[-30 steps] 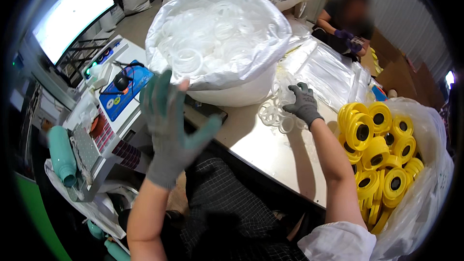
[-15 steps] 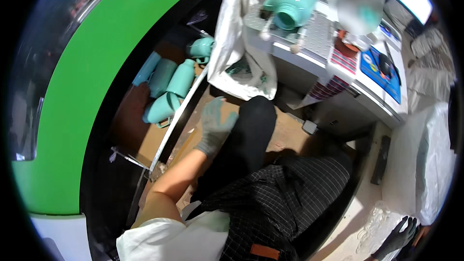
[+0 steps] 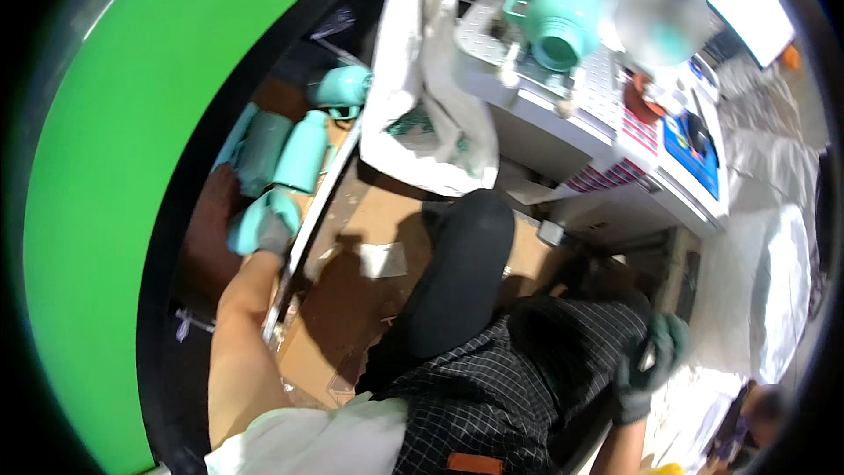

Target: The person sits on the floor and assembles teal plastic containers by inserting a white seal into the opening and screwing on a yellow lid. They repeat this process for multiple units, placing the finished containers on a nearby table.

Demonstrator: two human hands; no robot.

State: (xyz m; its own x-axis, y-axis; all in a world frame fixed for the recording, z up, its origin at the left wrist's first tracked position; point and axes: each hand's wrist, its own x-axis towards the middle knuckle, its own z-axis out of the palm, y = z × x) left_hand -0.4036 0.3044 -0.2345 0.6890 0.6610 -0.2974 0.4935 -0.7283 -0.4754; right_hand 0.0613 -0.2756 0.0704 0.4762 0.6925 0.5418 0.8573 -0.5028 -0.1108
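My left hand [image 3: 274,234], in a grey-green glove, is on the nearest turquoise jug [image 3: 240,234] in the dark bin at the left. Its fingers appear closed round the jug, though they are partly hidden. Beside that jug lie a turquoise bottle-shaped jug [image 3: 302,154], a duller green one [image 3: 264,154] and another with a handle [image 3: 345,86]. By my right thigh, my gloved right hand [image 3: 652,359] has loosely bent fingers, with a gap between thumb and fingers and nothing visible in it.
A white sack [image 3: 422,145] with green scraps hangs beyond the bin's metal edge [image 3: 325,189]. Another turquoise jug [image 3: 560,22] lies on a perforated workbench [image 3: 479,35]. A large green machine panel [image 3: 97,211] curves along the left. White plastic-wrapped goods [image 3: 756,290] stand at the right.
My left hand has moved left from beside my knee onto the nearest jug. My right hand has come in from the lower right to my thigh, its fingers more bent. The view has shifted.
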